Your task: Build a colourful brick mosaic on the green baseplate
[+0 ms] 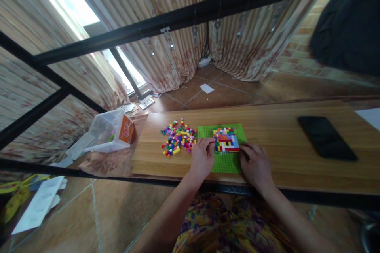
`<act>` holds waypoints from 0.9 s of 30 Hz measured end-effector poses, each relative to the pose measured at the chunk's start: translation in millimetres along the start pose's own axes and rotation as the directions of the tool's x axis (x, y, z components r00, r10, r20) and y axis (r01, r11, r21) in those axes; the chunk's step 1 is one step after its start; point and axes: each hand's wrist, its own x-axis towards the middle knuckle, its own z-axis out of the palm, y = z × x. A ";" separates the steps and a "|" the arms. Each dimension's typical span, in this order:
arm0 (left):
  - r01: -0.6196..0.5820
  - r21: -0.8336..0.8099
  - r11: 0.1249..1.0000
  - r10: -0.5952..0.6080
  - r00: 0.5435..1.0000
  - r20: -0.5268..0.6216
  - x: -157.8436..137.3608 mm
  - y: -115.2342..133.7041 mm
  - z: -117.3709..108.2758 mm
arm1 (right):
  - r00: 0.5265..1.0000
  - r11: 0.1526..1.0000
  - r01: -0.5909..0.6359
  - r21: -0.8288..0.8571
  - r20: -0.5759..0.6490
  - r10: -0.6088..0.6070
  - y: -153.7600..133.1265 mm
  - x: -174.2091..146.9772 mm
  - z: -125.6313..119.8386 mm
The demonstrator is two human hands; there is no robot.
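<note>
A green studded baseplate (pixel 226 165) lies on the wooden table, bearing a flat multicoloured build of toy bricks (pixel 227 139) with a red row along its near edge. At the left side of this build is my left hand (pixel 203 156), its fingertips pinched together against the edge. My right hand (pixel 257 164) rests over the plate's right side, thumb and forefinger closed at the build's near right corner. Whether a small brick sits in either pinch is too small to tell. Left of the plate spreads a pile of loose toy bricks (pixel 178 137), close to my left hand.
A clear plastic tub (pixel 102 128) with an orange label lies on its side left of the table (pixel 276 126). On the right are a black tablet or phone (pixel 326 137) and white paper (pixel 369 118). A black metal bar (pixel 190 14) crosses above the far side.
</note>
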 end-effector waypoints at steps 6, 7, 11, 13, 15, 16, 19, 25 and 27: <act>0.015 -0.059 0.998 -0.018 0.999 -0.048 1.8 4.2 12.8 | 1.000 0.999 -0.023 0.022 0.011 0.023 -0.3 -0.5 0.6; 0.016 -0.073 0.997 -0.021 0.998 -0.066 2.2 3.6 14.9 | 1.000 0.999 -0.025 0.025 0.012 0.025 0.0 -0.7 0.8; 0.029 -0.086 0.996 -0.041 0.990 -0.137 5.3 -1.6 24.8 | 0.999 0.999 -0.025 0.040 0.022 0.024 1.1 -1.1 1.7; 0.028 -0.083 0.996 -0.041 0.986 -0.164 6.8 -4.7 30.2 | 0.999 0.999 -0.026 0.038 0.027 0.025 0.8 -1.0 1.6; 0.020 -0.081 0.996 -0.035 0.981 -0.191 7.9 -7.0 34.8 | 0.999 0.999 -0.025 0.036 0.027 0.024 -0.1 -0.9 1.0; 0.015 -0.082 0.996 -0.032 0.979 -0.203 8.3 -7.9 36.7 | 0.999 0.999 -0.025 0.035 0.022 0.024 -0.7 -0.8 0.6; 0.007 -0.096 0.995 -0.028 0.975 -0.220 8.3 -9.2 40.1 | 1.000 0.999 -0.021 0.038 0.008 0.021 -1.8 -0.7 -0.3; 0.051 -0.141 0.989 -0.083 0.969 -0.231 8.1 -10.6 44.0 | 1.000 0.999 -0.026 0.034 0.001 0.026 -1.1 -0.7 0.2; 0.072 -0.167 0.983 -0.112 0.964 -0.239 9.1 -10.5 46.1 | 1.000 0.999 -0.025 0.030 0.000 0.025 -1.0 -0.7 0.1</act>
